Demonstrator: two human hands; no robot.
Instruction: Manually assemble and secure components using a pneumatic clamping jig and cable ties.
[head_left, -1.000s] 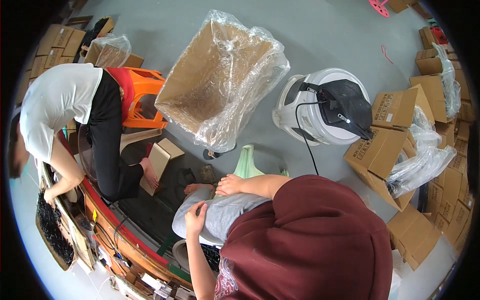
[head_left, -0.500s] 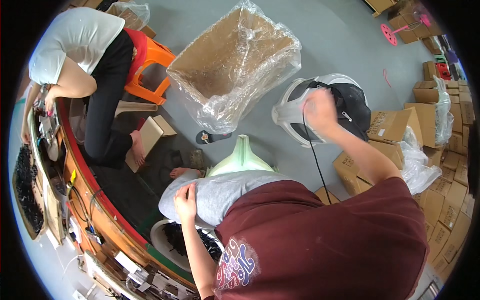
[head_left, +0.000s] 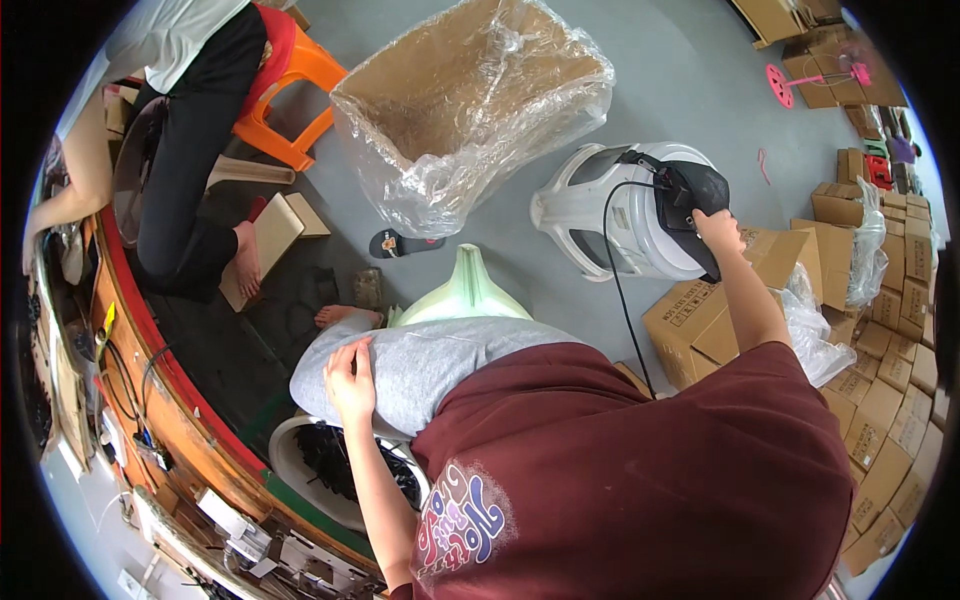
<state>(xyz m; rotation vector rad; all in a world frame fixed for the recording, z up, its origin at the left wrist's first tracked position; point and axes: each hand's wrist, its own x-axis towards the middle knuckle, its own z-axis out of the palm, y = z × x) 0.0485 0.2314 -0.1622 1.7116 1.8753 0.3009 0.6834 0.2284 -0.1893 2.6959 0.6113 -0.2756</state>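
Note:
My right hand [head_left: 720, 232] has its fingers closed on the near right edge of a black bag [head_left: 690, 195]. The bag lies over the right part of a white plastic stool [head_left: 625, 225], and a thin black cable [head_left: 618, 270] loops from it toward the floor. My left hand [head_left: 350, 378] rests on my grey trouser leg [head_left: 400, 360], fingers laid out and holding nothing. The bag's contents are hidden.
A plastic-lined cardboard box [head_left: 400, 170] stands ahead. Opened cartons [head_left: 690, 330] crowd the right side. A person on an orange stool [head_left: 285, 95] leans over the wooden bench [head_left: 200, 420] at left. Beside my leg sits a white bucket [head_left: 290, 450] of black pieces.
My right hand has moved right and taken hold of the bag's edge. The bag now sits farther right on the stool, uncovering its left part. The view has shifted slightly.

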